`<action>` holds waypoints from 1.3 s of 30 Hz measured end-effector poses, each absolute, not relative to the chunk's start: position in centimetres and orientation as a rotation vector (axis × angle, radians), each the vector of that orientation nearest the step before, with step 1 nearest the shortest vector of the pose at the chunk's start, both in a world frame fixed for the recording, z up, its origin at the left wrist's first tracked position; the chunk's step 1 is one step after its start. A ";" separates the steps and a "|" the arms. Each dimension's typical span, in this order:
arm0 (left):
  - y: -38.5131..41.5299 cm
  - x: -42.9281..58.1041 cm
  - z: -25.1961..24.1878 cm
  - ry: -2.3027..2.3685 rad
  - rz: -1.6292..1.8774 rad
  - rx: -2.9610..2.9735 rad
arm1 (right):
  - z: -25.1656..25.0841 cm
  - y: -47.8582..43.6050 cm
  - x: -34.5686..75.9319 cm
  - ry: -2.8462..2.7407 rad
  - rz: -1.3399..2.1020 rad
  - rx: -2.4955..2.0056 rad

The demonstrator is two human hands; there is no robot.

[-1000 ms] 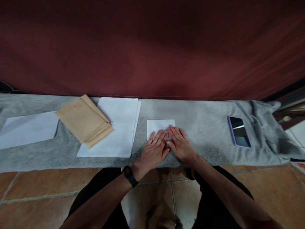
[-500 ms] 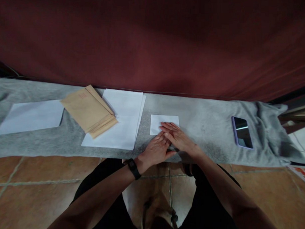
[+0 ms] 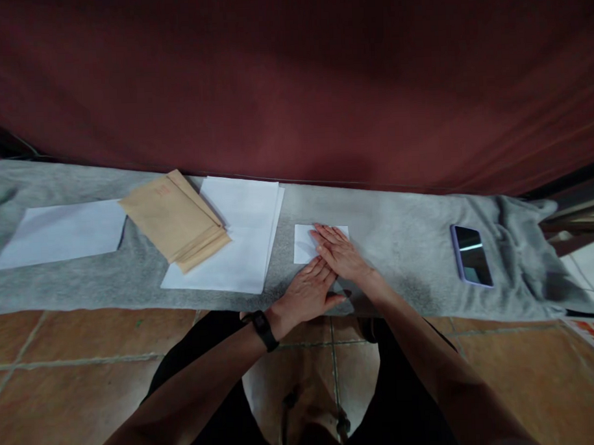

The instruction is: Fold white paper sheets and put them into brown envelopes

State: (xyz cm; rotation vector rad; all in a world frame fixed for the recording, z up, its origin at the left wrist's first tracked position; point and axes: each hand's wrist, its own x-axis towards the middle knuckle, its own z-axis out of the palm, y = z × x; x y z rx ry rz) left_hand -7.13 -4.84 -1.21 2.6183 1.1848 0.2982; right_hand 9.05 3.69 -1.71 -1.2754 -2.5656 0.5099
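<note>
A small white rectangle of paper (image 3: 304, 245), seemingly folded, lies on the grey cloth in front of me. My right hand (image 3: 339, 252) rests flat across its right part, fingers stretched out and pointing away from me. Just nearer to me, my left hand (image 3: 309, 291) lies palm down with its fingers extended, the fingertips at the paper's near edge and meeting the side of my right hand. A dark watch (image 3: 264, 331) is strapped on my left wrist. Part of the paper is hidden under my hands.
Brown envelopes (image 3: 173, 217) lie stacked on white sheets (image 3: 244, 250) to the left. Another white paper stack (image 3: 63, 230) sits farther left. A phone (image 3: 472, 256) lies to the right on the grey cloth (image 3: 399, 225). A dark red curtain (image 3: 292, 86) hangs behind.
My right hand has slid slightly forward, away from me, over the small paper. The left hand stays at the near edge, almost unmoved.
</note>
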 end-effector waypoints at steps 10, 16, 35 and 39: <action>-4.8 -7.8 -1.2 1.168 0.263 2.635 | -1.6 2.1 10.1 -2.632 0.469 -1.235; -3.5 -9.5 0.7 0.946 0.302 2.596 | -1.2 1.0 11.0 -2.705 0.498 -1.118; -0.6 -9.1 -1.4 1.506 0.288 2.527 | -2.0 -1.6 12.7 -2.723 0.449 -0.896; -0.8 -8.9 -1.9 1.640 0.258 2.549 | -2.1 -2.2 13.0 -2.707 0.428 -0.927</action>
